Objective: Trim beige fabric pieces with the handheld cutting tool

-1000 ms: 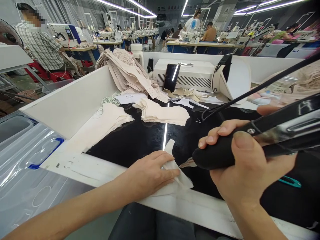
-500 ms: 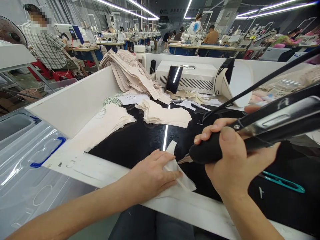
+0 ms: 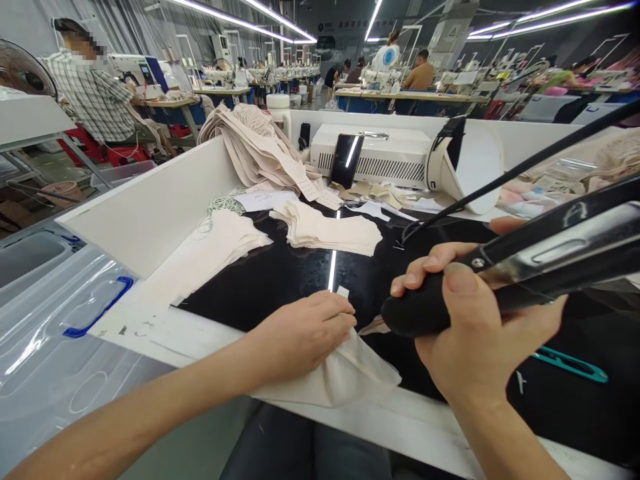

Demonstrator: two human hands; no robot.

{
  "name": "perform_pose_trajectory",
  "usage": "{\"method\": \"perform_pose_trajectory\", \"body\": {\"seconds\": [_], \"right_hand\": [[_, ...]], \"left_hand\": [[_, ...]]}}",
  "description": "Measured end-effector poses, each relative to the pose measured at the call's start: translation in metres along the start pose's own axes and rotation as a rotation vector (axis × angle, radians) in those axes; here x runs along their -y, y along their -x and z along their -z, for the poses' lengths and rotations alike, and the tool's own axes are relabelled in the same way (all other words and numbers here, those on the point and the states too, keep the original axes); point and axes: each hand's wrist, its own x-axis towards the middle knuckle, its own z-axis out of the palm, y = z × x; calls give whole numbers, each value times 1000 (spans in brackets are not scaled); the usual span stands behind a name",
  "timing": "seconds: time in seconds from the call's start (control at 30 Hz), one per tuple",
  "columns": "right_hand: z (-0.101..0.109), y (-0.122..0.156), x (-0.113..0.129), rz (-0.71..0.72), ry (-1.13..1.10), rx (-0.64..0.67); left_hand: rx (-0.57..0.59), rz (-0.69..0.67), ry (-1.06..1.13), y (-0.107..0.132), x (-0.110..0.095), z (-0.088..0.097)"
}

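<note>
My left hand [image 3: 305, 337] is closed on a thin cream fabric piece [image 3: 345, 380] at the front edge of the black work surface [image 3: 295, 280]. The cloth spreads from under my fingers over the white table edge, partly covered by the hand. My right hand [image 3: 475, 320] is wrapped round the rounded end of a long black tool with a silver metal strip [image 3: 550, 247], held above the surface. Its far end runs out of view at the right. Two stacks of cream fabric pieces, one on the left [image 3: 215, 250] and one in the middle [image 3: 330, 230], lie beyond my hands.
A teal-handled tool [image 3: 575, 365] lies at right. At the back stand a vented white box [image 3: 385, 150], a leaning phone [image 3: 346, 160] and a large fabric bundle [image 3: 265, 150]. A white panel [image 3: 155, 200] borders the left. Clear bins [image 3: 65, 353] sit beside the table.
My left fingers have gone from lying flattened on the cloth to gripping it. More of the fabric now shows, spread toward me and to the right. My right hand still holds the black tool.
</note>
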Motion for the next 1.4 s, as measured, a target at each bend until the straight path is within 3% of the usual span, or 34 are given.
{"method": "perform_pose_trajectory", "body": {"seconds": [0.1,0.23,0.73,1.4], "right_hand": [[-1,1,0,-8,-1,3],[-1,2,-1,8,1,-2],[-14,-5,-2,5,37,-59],[-23,-6,-14,20,50,-13]], "left_hand": [[54,-38,100,0,21,-1],[67,-40,107,8,31,3],[105,-86,78,15,31,5],[103,-19,73,16,29,-2]]}}
